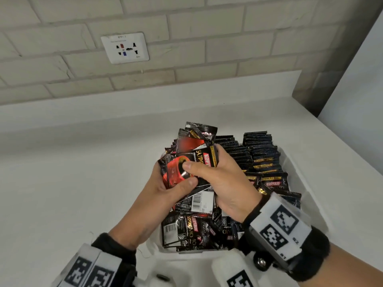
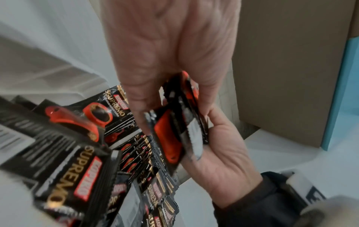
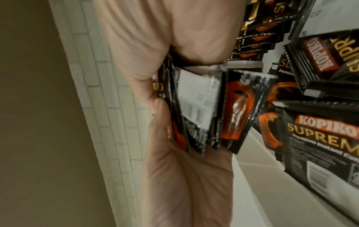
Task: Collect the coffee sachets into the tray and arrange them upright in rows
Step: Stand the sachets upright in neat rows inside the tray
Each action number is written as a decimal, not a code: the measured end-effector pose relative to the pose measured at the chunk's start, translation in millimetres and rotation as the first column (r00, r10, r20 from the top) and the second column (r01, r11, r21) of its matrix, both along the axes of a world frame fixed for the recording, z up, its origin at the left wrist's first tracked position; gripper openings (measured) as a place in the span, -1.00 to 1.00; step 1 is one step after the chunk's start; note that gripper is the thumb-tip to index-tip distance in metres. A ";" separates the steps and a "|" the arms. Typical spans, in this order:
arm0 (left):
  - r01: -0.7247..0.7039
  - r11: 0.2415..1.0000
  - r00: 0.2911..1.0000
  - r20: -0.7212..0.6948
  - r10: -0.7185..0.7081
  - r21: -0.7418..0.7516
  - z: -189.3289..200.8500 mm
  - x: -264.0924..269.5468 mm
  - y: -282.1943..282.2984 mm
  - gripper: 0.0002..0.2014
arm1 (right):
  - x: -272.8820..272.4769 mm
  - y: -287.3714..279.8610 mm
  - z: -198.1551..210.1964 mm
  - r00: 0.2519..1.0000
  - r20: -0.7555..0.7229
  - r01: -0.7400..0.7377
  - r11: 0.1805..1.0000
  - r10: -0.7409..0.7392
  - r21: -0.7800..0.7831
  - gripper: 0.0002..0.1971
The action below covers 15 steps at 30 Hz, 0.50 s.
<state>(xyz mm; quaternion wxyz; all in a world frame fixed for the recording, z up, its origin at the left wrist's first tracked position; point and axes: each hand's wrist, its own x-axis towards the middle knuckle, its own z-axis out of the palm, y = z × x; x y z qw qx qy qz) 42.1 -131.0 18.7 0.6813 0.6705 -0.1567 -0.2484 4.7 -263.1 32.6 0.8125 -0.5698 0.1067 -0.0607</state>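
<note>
Fingers (image 1: 187, 165) clamp black-red sachets (image 1: 187, 162) — fanned.

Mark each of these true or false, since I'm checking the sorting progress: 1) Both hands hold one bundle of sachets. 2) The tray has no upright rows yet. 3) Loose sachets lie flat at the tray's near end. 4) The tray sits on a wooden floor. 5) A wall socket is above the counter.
1) True: the left hand and right hand grip one bundle.
2) False: upright rows fill the far right of the tray.
3) True: loose sachets lie flat there.
4) False: it sits on a white counter.
5) True: the socket is on the brick wall.
</note>
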 end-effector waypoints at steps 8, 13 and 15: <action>-0.136 0.979 0.988 -0.087 0.124 -0.153 -8.8 -9.3 -5.0 -0.47 | -10.1 -8.8 1.2 0.988 -0.125 -0.118 0.960 0.088 -0.253 -0.75; -0.139 0.973 0.986 -0.117 0.119 -0.182 -10.3 -13.9 -11.2 -0.44 | -19.9 -29.5 6.6 1.000 -0.029 -0.021 0.945 0.012 -0.327 -0.49; -0.114 0.978 0.989 -0.118 0.095 -0.173 -11.1 -19.0 -15.0 -0.39 | -23.2 -32.8 5.9 1.000 -0.003 -0.013 0.898 0.013 -0.439 -0.58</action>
